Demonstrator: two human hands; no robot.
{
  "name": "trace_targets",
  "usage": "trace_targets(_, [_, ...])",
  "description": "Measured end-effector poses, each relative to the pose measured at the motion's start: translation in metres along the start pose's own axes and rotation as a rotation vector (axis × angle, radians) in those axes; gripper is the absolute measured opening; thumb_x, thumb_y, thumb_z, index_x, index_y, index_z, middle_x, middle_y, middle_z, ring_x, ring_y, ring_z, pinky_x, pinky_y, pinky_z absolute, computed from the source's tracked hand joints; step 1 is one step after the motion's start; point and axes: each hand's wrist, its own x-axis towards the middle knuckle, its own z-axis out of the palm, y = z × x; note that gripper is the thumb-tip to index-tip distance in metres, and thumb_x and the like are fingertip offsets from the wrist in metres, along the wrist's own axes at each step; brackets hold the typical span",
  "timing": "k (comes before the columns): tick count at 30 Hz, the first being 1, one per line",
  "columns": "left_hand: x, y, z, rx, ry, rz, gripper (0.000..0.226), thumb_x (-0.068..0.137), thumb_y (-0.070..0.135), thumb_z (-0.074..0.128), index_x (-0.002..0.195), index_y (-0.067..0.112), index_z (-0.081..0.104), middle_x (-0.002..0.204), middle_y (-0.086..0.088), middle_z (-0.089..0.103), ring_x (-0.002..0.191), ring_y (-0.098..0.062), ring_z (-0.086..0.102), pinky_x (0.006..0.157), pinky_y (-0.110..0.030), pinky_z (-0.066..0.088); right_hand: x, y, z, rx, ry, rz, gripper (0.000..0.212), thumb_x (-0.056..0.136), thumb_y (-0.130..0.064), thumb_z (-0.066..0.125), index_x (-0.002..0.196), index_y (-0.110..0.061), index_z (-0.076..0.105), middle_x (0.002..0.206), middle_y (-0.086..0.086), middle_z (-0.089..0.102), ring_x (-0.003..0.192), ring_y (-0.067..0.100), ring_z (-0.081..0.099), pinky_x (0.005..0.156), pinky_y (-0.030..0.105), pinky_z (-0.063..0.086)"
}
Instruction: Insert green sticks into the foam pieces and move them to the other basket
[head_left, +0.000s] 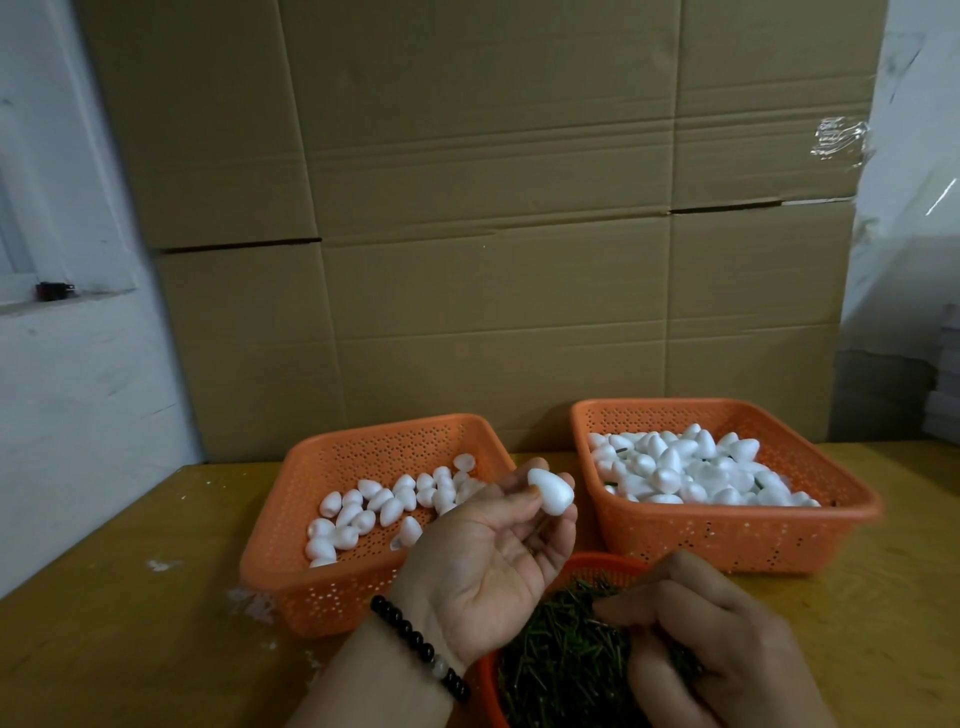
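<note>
A left hand (493, 566), palm turned up at lower centre of the frame, pinches a white egg-shaped foam piece (551, 491) between thumb and fingertips, holding it above the gap between two orange baskets. A bracelet (415, 642) of dark beads circles that wrist. At lower right, the right hand (711, 649) reaches down with curled fingers into a pile of green sticks (561, 660), its fingertips among them; whether they have closed on a stick cannot be told. The sticks fill a small round orange basket (485, 680) at the bottom edge of the frame, just in front of the two larger ones.

The left basket (291, 519), square and perforated, sits at centre left and holds a thin scatter of plain foam pieces (374, 506) across its floor. The right basket (737, 530), at centre right, is heaped with foam pieces (696, 470), and dark green stick ends show between some of them. All three baskets stand on a yellow table (130, 597), where white crumbs (249, 605) lie near the left basket's front corner. Behind the table, stacked cardboard boxes (493, 208) fill most of the upper frame. A white wall (67, 389) runs down the left edge, and clear plastic sheeting (904, 234) hangs at upper right.
</note>
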Motion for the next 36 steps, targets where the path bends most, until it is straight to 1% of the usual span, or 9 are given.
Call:
trace_targets(4, [0.000,-0.005,0.000,0.145,-0.021,0.094,0.033,0.070,-0.006,0.060,0.100,0.004,0.068,0.100,-0.017,0.072,0.080,-0.021,0.068,0.066,-0.028,0.057,0.001,0.001,0.000,0.012,0.076,0.014,0.023,0.074,-0.019,0.050,0.071,-0.023,0.072,0.078,-0.009,0.060,0.065,0.001,0.059,0.058,0.011,0.043])
trace_targets(7, [-0.001,-0.008,0.002,0.254,-0.040,0.156,0.031,0.073,-0.005,0.059,0.101,0.005,0.067,0.099,-0.013,0.073,0.081,-0.016,0.070,0.069,-0.027,0.057,0.002,0.004,0.001,0.026,0.137,0.023,0.019,0.078,-0.017,0.056,0.081,-0.023,0.075,0.081,-0.009,0.064,0.072,0.000,0.062,0.066,0.007,0.043])
trace_targets(12, [-0.003,-0.008,0.005,0.204,-0.067,0.132,0.036,0.073,-0.002,0.059,0.109,0.003,0.061,0.097,-0.018,0.071,0.078,-0.022,0.066,0.067,-0.031,0.058,0.001,0.013,0.003,-0.044,0.165,0.004,0.029,0.069,-0.006,0.072,0.095,-0.020,0.075,0.094,-0.011,0.071,0.091,-0.009,0.063,0.080,0.003,0.044])
trace_targets(15, [-0.003,-0.009,0.006,0.147,-0.046,0.098,0.040,0.073,-0.002,0.058,0.113,0.001,0.061,0.092,-0.021,0.069,0.074,-0.025,0.066,0.063,-0.033,0.058,0.001,0.014,0.002,-0.016,0.173,0.019,0.029,0.068,-0.012,0.074,0.094,-0.025,0.073,0.094,-0.019,0.070,0.088,-0.010,0.065,0.076,0.005,0.047])
trace_targets(21, [-0.003,-0.014,0.007,0.073,0.001,-0.010,0.020,0.074,-0.002,0.059,0.093,-0.005,0.066,0.086,-0.024,0.067,0.067,-0.027,0.068,0.059,-0.034,0.059,0.001,0.022,0.002,-0.055,0.240,0.089,0.018,0.066,-0.020,0.077,0.083,-0.020,0.075,0.085,-0.016,0.071,0.080,-0.011,0.065,0.072,0.003,0.047])
trace_targets(25, [-0.002,-0.016,0.006,0.074,-0.004,-0.071,0.017,0.077,-0.001,0.057,0.077,-0.009,0.073,0.089,-0.025,0.068,0.067,-0.027,0.068,0.059,-0.033,0.059,0.003,0.026,0.001,-0.043,0.266,0.104,0.010,0.071,-0.022,0.075,0.081,-0.022,0.073,0.084,-0.016,0.069,0.076,-0.005,0.066,0.069,0.009,0.050])
trace_targets(30, [-0.003,-0.019,0.005,0.120,0.001,-0.110,0.017,0.075,0.001,0.060,0.073,-0.008,0.074,0.088,-0.024,0.069,0.065,-0.026,0.069,0.055,-0.029,0.057,0.006,0.029,-0.001,-0.069,0.246,0.105,0.019,0.067,-0.019,0.075,0.081,-0.030,0.069,0.080,-0.018,0.065,0.070,-0.003,0.064,0.062,0.016,0.052])
trace_targets(32, [-0.003,-0.020,0.006,0.130,0.018,-0.116,0.015,0.072,0.001,0.063,0.077,-0.009,0.073,0.087,-0.024,0.069,0.065,-0.026,0.068,0.054,-0.029,0.057,0.006,0.029,0.000,-0.087,0.232,0.113,0.019,0.066,-0.022,0.075,0.080,-0.032,0.068,0.077,-0.018,0.065,0.068,-0.002,0.064,0.059,0.018,0.051])
trace_targets(36, [-0.003,-0.021,0.005,0.176,0.027,-0.122,0.031,0.071,0.004,0.065,0.099,-0.009,0.064,0.085,-0.022,0.068,0.065,-0.026,0.067,0.054,-0.030,0.057,0.005,0.030,0.000,-0.093,0.211,0.111,0.018,0.065,-0.022,0.076,0.079,-0.030,0.068,0.075,-0.019,0.064,0.068,-0.003,0.063,0.061,0.010,0.048])
